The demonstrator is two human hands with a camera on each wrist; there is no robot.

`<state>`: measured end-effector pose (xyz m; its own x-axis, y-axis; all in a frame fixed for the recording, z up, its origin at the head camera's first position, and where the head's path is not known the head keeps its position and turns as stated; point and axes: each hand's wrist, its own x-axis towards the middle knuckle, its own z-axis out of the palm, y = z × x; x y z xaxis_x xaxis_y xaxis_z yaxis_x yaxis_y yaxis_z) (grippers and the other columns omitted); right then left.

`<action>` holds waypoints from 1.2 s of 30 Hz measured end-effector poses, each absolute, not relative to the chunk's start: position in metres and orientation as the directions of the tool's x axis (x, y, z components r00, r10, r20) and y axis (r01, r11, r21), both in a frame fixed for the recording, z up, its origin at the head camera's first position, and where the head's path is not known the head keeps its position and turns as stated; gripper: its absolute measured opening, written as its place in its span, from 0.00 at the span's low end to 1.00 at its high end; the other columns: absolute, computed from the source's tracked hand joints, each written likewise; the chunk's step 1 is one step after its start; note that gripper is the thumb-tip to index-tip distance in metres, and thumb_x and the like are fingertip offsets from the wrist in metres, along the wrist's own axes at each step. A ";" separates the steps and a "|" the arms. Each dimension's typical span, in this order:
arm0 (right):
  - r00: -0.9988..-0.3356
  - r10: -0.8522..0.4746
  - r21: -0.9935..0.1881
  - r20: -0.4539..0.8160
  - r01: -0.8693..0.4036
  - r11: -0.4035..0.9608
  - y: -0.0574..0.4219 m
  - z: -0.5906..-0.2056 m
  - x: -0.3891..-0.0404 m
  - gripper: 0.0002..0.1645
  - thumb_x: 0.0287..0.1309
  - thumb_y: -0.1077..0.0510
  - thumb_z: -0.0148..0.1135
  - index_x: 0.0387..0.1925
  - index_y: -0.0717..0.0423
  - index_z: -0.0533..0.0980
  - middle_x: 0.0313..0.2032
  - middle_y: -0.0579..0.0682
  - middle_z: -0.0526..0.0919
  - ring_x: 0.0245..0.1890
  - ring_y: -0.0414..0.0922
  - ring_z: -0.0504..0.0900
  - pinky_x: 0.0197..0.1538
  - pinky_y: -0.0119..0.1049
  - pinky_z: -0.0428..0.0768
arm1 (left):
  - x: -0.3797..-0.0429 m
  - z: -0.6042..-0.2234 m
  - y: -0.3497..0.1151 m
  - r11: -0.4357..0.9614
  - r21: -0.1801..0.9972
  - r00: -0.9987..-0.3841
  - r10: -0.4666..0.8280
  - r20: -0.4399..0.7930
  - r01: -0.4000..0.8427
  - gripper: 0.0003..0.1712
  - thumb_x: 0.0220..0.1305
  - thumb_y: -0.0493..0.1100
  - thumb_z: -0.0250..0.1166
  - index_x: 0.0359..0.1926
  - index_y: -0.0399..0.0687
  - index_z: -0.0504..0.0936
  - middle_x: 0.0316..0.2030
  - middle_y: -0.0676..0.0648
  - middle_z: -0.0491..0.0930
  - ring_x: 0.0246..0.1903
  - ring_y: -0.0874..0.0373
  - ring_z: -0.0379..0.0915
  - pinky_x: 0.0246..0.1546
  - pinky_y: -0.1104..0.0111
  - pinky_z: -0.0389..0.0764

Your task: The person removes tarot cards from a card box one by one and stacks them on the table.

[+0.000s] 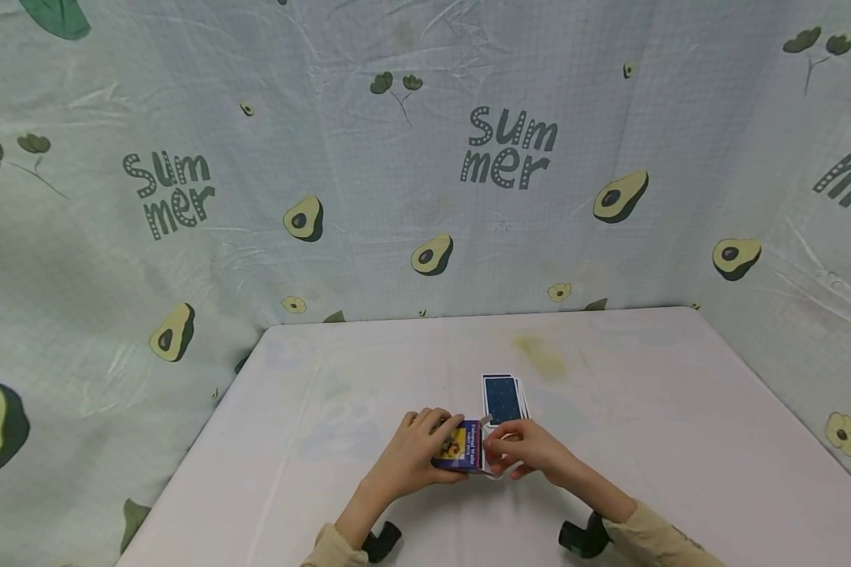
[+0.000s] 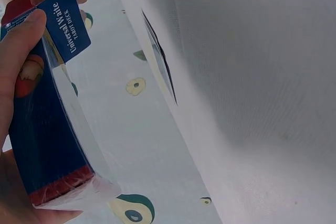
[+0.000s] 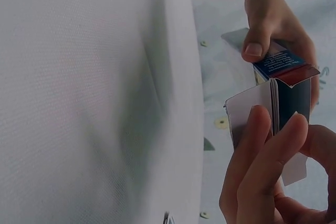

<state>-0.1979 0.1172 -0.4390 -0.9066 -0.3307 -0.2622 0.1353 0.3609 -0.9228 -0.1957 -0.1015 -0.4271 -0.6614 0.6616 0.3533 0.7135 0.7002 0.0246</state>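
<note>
My left hand (image 1: 414, 453) grips a blue tarot card box (image 1: 461, 446) from the side, just over the table, with its thumb along the front edge. The box's end flap (image 2: 65, 24), printed Universal Waite, stands folded out at the open end. My right hand (image 1: 532, 450) is at that end, fingers curled and pinching a thin stack of cards (image 3: 291, 100) that sticks partway out of the box. Clear plastic wrap (image 2: 94, 195) hangs at the box's other end. Beyond the hands, a pile of dark blue-backed cards (image 1: 503, 398) lies slightly spread on the table.
The white-covered table (image 1: 312, 394) reaches back to a curtain (image 1: 369, 173) with avocado prints. Near the front edge, a black wrist device (image 1: 381, 542) sits by the left sleeve, and another black device (image 1: 583, 538) by the right sleeve.
</note>
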 end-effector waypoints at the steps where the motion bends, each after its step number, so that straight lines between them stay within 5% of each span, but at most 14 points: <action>1: -0.908 -0.326 -0.921 -0.262 0.134 0.366 0.116 -0.439 -0.198 0.22 0.53 0.46 0.58 0.38 0.63 0.75 0.28 0.50 0.83 0.23 0.40 0.81 0.22 0.30 0.76 | -0.196 -0.427 -0.101 0.700 0.025 -0.661 0.662 0.353 0.714 0.43 0.39 0.67 0.66 0.56 0.53 0.69 0.44 0.53 0.72 0.44 0.61 0.67 0.45 0.66 0.67; 36: -0.890 -0.376 -0.937 -0.259 0.138 0.321 0.117 -0.437 -0.193 0.14 0.54 0.54 0.58 0.35 0.62 0.71 0.23 0.47 0.82 0.21 0.39 0.81 0.20 0.28 0.74 | -0.192 -0.428 -0.102 0.706 0.006 -0.662 0.661 0.353 0.708 0.43 0.39 0.67 0.66 0.56 0.53 0.69 0.44 0.54 0.72 0.44 0.61 0.67 0.45 0.65 0.67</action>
<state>-0.1927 0.1168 -0.4367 -0.8896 -0.3760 -0.2594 0.1376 0.3209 -0.9371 -0.1918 -0.1020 -0.4277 -0.6619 0.6615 0.3526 0.7085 0.7057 0.0062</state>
